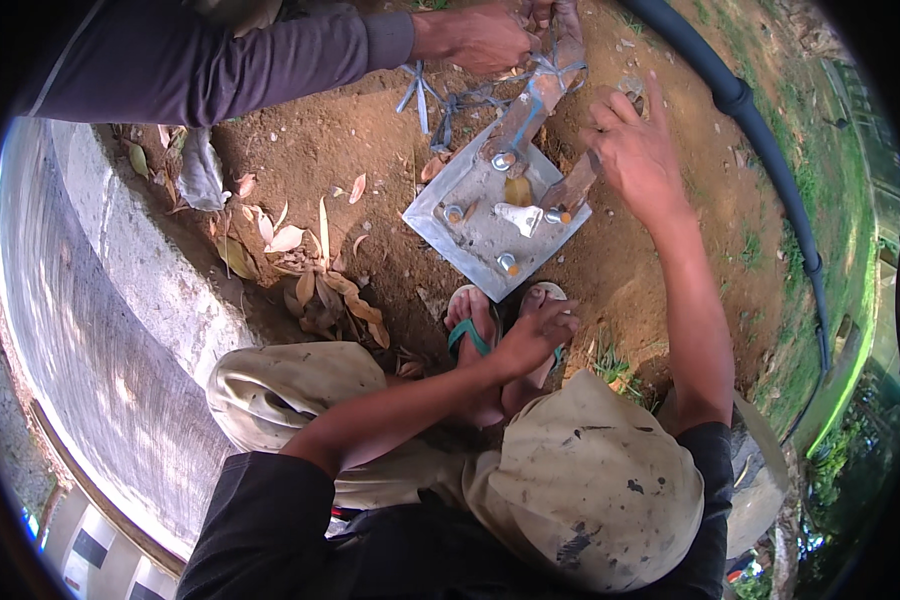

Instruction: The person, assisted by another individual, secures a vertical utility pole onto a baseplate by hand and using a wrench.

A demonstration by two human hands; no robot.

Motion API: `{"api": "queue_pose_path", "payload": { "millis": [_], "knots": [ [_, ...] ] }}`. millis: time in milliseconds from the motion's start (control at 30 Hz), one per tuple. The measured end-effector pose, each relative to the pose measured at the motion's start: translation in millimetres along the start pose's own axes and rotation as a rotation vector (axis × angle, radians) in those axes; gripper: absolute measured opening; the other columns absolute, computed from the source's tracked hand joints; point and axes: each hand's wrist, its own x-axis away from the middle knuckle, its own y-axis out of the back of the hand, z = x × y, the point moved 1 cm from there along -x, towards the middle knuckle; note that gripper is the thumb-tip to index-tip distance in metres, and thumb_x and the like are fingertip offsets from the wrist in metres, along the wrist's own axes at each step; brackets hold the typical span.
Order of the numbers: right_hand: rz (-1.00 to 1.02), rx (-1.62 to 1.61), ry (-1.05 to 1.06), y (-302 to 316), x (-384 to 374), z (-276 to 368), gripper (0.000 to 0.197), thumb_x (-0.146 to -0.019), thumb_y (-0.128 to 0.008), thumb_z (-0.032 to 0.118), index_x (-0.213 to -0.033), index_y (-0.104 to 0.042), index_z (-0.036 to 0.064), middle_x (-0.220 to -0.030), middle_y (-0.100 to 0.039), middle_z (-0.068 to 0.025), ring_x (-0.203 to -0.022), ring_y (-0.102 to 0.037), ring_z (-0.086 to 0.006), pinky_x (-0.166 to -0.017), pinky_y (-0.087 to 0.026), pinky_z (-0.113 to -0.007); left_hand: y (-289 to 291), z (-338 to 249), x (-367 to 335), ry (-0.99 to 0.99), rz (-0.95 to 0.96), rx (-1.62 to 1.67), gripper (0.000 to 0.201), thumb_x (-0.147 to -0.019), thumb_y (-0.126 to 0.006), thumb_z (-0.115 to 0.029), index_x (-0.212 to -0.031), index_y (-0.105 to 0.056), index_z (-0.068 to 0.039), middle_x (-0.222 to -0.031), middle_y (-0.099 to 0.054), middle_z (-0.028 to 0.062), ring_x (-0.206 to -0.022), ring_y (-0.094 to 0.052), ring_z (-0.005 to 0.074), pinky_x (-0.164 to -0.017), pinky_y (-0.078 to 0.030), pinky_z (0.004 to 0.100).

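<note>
Amid brown soil [300, 130] outdoors, bolt-studded slab [477, 237], leaves [286, 239]

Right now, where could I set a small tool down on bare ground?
Mainly soil between the right forearm and the black pipe; another patch lies between the bolted plate and the dry leaves. Crowded: the plate, studded with bolts, and the blue ties beside a co-worker's hand.

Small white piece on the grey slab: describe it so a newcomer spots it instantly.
Just beyond the sandalled feet sits a grey square slab. Four bolts stand on it; the white piece lies among them, beside the right-hand one. It is pale and wedge-like, lying down, unlike the round, upright bolts.
</note>
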Motion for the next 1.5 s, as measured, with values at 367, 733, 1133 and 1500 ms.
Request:
{"api": "queue_pose_path", "payload": {
  "millis": [367,733,1133,1500],
  "knots": [
    [0.115,0.264,-0.252,33,34,-16,0.02,-0.085,-0.065,0.013,-0.101,-0.078,0.0149,-0.104,-0.07,-0.0038,-0.112,-0.064,-0.0243,-0.124,-0.026,-0.062,-5,-9,1,-0.05,-0.005,-0.182,0.045,-0.102,-0.063,-0.015,-0.145,-0.055,-0.001,-0.122,-0.07,0.0163,-0.116,-0.067,0.0228,-0.102,-0.052,0.0352],
    [0.16,-1.327,-1.419,-112,275,133,0.021,-0.082,-0.083,0.015,-0.087,-0.067,0.0022,-0.066,-0.062,-0.0037,-0.053,-0.054,-0.0092,-0.049,-0.042,-0.03,4,-100,7,-0.715,-0.397,-0.786,0.037,-0.094,-0.063,-0.002,-0.13,-0.062,-0.003,-0.117,-0.068,0.0187,-0.109,-0.068,0.0372,-0.092,-0.056,0.0428],
    [0.035,-1.369,-1.24,-92,204,181,0.026,-0.083,-0.087,0.017,-0.095,-0.072,-0.0016,-0.067,-0.066,-0.0073,-0.058,-0.061,-0.0132,-0.053,-0.047,-0.035,22,-98,-8,-0.616,-0.514,-0.64,0.021,-0.096,-0.062,0.002,-0.116,-0.065,-0.001,-0.1,-0.071,0.0136,-0.087,-0.072,0.023,-0.079,-0.058,0.0359],
    [-0.029,-1.876,-1.311,-89,179,205,0.025,-0.092,-0.082,0.017,-0.092,-0.063,0.0011,-0.067,-0.064,-0.0034,-0.051,-0.061,-0.0107,-0.043,-0.05,-0.028,26,-96,-11,-0.586,-0.513,-0.65,0.022,-0.096,-0.062,0.0,-0.118,-0.065,0.001,-0.098,-0.073,0.0133,-0.086,-0.072,0.0206,-0.078,-0.058,0.0346]
  ]
}}
